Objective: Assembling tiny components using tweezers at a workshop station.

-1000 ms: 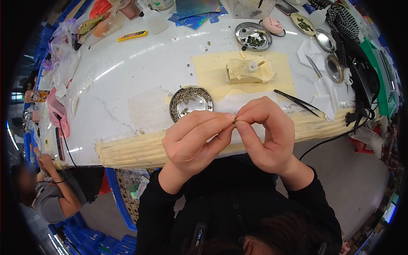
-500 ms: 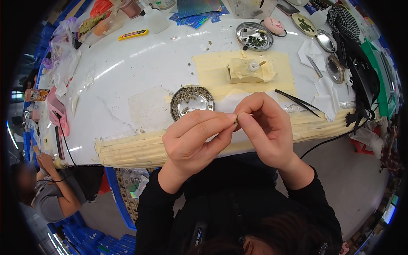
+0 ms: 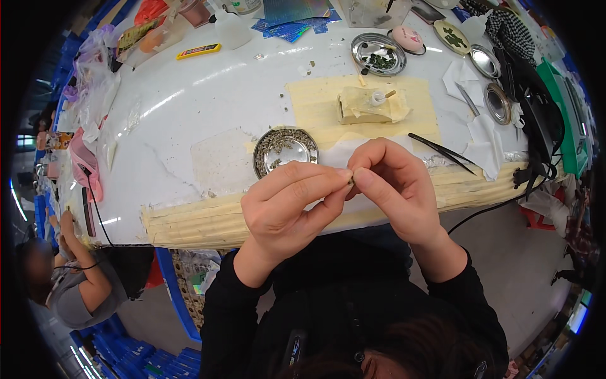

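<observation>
Above the table's near edge, the fingertips of my left hand (image 3: 290, 205) and my right hand (image 3: 398, 192) meet. Pinched in my left fingers is a tiny dark piece (image 3: 350, 181), too small to make out its kind. My right thumb and forefinger close in at the same spot, and what they grip, if anything, is hidden. Just beyond my left hand stands a round metal dish (image 3: 287, 146) with many small greyish-brown pieces in it. Black tweezers (image 3: 442, 153) lie to the right of my right hand.
A tape-covered block (image 3: 363, 107) bears a small white cup (image 3: 378, 98). Farther back are a metal dish of dark green pieces (image 3: 379, 54) and a yellow box (image 3: 199, 51). White tissue (image 3: 486, 145) lies at right. Masking tape (image 3: 196, 221) covers the near edge. A co-worker (image 3: 85, 284) sits at left.
My right hand has shifted very slightly, its thumb turning a little at the fingertips. My left hand stays put. The co-worker's hands at left have moved.
</observation>
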`<state>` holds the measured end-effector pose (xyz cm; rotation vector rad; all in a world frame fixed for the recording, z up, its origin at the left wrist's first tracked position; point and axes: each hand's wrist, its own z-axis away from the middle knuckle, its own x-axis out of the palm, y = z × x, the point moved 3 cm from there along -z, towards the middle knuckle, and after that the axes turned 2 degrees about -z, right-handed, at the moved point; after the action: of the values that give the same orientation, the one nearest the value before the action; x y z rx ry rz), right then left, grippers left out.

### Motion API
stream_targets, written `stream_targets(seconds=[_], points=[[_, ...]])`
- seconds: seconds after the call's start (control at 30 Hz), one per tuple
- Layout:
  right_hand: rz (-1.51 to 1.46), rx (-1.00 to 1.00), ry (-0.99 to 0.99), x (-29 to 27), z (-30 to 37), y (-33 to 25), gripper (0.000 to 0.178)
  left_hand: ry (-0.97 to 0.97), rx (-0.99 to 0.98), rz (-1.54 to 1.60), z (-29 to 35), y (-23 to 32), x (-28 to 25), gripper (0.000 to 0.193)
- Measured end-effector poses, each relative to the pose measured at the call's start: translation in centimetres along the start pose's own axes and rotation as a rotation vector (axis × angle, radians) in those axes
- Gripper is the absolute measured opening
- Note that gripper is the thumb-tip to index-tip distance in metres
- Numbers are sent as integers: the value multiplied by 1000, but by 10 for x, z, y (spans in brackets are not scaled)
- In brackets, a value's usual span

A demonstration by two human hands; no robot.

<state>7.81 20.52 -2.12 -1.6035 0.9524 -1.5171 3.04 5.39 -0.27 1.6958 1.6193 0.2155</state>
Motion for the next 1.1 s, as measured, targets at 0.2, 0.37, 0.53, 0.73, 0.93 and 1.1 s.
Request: stream_targets(seconds=[0.2, 0.37, 0.53, 0.73, 0.93, 1.1], points=[[-81, 148, -63, -3, -1, 1, 13, -13, -19, 31, 0, 0, 0, 25], [-105, 215, -40, -6, -1, 3, 14, -5, -63, 15, 1, -1, 1, 23], [343, -195, 90, 0, 3, -3, 10, 40, -2, -145, 2, 1, 7, 22], [499, -280, 77, -1, 2, -7, 8, 73, 56, -218, 3, 2, 10, 21], [50, 26, 60, -3, 1, 0, 11, 40, -9, -135, 3, 0, 8, 20], [138, -21, 48, -4, 1, 0, 11, 61, 16, -136, 1, 3, 9, 22]])
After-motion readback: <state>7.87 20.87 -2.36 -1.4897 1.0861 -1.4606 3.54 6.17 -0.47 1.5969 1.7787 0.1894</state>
